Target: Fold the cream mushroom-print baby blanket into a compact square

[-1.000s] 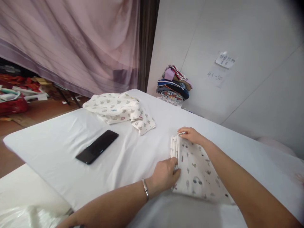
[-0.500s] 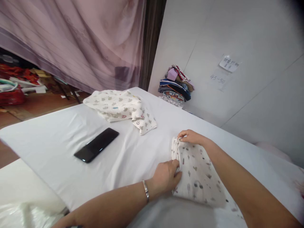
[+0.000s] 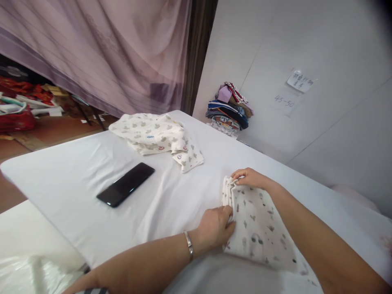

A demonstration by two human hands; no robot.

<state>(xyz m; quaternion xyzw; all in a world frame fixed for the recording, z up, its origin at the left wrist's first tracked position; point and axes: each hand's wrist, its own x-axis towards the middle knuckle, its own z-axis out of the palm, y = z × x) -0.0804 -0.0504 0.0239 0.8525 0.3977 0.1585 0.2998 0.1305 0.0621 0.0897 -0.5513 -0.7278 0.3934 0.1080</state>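
A white cloth garment (image 3: 260, 228) printed with small grey and dark motifs lies on the white-covered table, its far end gathered in narrow pleats like a waistband. My left hand (image 3: 216, 224), a silver bangle on its wrist, is closed on the near side of that gathered edge. At the far corner of the same edge, my right hand (image 3: 248, 178) pinches the fabric between thumb and fingers. The garment's lower part runs toward me and is partly hidden by my right forearm. Another white printed garment (image 3: 153, 132) lies crumpled farther back, apart from both hands.
A black phone (image 3: 126, 184) lies on the white table cover (image 3: 61, 179), left of my hands. Folded clothes (image 3: 228, 108) are piled by the grey wall. A pink curtain (image 3: 122, 49) hangs behind the table, and clear plastic (image 3: 33, 273) sits at lower left.
Both hands keep their hold on the garment's gathered edge, with hardly any movement. The view has shifted slightly.
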